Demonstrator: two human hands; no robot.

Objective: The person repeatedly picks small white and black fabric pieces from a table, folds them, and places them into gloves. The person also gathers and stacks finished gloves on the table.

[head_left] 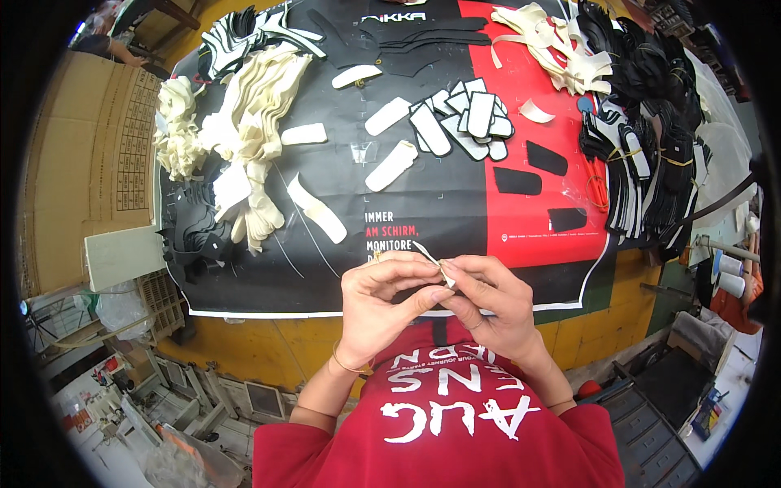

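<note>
Both hands meet in front of my chest, above the near edge of the mat-covered table. A small cream fabric piece (425,252), seen nearly edge-on, is pinched between them. My left hand (382,302) grips it between thumb and fingertips. From the other side my right hand (492,297) holds the same piece with thumb and forefinger; the fingers hide much of it. Beyond the hands lie loose cream pieces, among them a curved strip (317,210) and a rounded one (391,166). Farther off sits a pile of white pads with black borders (480,115).
Layered cream strips (264,102) heap up at the left, with dark pieces (199,224) beside them. Bundled black-and-white pieces (630,163) line the right side. Black patches (517,180) rest on the red part of the mat (537,240). A cardboard box (89,171) stands left.
</note>
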